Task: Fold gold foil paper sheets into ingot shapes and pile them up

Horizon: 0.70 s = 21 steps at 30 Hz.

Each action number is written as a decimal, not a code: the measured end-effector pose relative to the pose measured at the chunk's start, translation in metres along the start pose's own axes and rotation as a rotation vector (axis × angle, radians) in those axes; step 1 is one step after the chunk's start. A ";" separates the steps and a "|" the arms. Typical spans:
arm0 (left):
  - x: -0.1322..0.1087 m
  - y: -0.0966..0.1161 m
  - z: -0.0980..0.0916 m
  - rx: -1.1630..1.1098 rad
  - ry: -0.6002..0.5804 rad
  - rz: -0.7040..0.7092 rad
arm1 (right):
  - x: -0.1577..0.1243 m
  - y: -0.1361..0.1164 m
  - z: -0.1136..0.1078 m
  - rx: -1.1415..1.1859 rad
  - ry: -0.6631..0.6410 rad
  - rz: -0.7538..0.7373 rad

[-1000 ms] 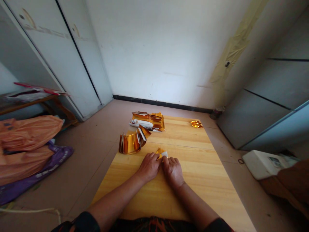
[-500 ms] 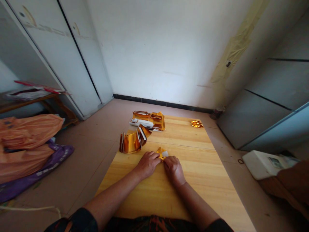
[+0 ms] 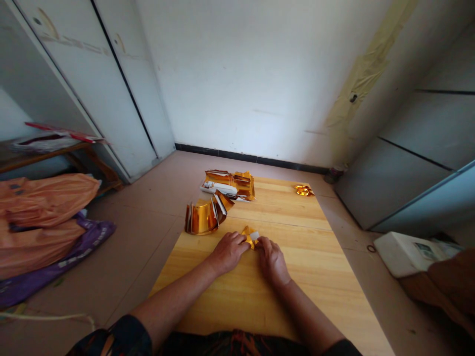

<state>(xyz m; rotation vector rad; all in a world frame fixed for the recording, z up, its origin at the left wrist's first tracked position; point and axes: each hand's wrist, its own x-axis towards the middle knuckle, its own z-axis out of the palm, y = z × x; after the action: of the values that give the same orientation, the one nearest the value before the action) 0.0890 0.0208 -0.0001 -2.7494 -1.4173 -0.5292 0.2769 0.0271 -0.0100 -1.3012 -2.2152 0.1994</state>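
Note:
A small piece of gold foil paper (image 3: pixel 251 238), partly folded and with a whitish patch on it, lies on the wooden table between my hands. My left hand (image 3: pixel 229 251) has its fingers closed on the paper's left side. At its right edge, the curled fingers of my right hand (image 3: pixel 273 259) pinch the paper. Beyond my left hand stands a curved, fanned stack of gold paper (image 3: pixel 203 217). Farther back lies a second bundle of gold sheets (image 3: pixel 243 187) with a white strip. Folded shiny gold pieces (image 3: pixel 304 190) sit at the far right corner.
The wooden table (image 3: pixel 297 296) reaches from my body towards the white wall (image 3: pixel 237 74). Orange and purple bags (image 3: pixel 44 222) lie on the left near a grey cabinet (image 3: pixel 122 99). A white box (image 3: pixel 399 252) stands on the floor at the right.
My right hand has shifted slightly right and turned, showing more of the gold paper between the hands. My left hand stays nearly in place. The view has shifted slightly.

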 end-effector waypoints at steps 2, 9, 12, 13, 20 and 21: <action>0.000 0.000 0.001 -0.004 0.014 0.002 | 0.000 -0.004 -0.001 -0.100 -0.019 -0.023; 0.000 0.002 0.000 -0.048 0.033 -0.010 | 0.009 -0.026 -0.009 -0.433 -0.209 -0.229; 0.003 -0.002 -0.004 -0.104 0.009 -0.025 | 0.022 -0.031 -0.015 -0.473 -0.360 -0.262; 0.005 -0.004 -0.005 -0.124 0.008 -0.031 | 0.026 -0.033 -0.016 -0.477 -0.404 -0.263; 0.017 -0.016 -0.006 -0.297 0.033 -0.011 | 0.038 -0.046 0.001 -0.450 -0.458 -0.253; 0.017 -0.016 -0.005 -0.293 0.015 -0.007 | 0.038 -0.046 0.004 -0.432 -0.442 -0.269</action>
<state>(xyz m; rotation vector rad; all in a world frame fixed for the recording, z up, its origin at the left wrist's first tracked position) 0.0837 0.0432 0.0078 -2.9505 -1.4526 -0.8171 0.2257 0.0357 0.0190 -1.2379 -2.9045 -0.1146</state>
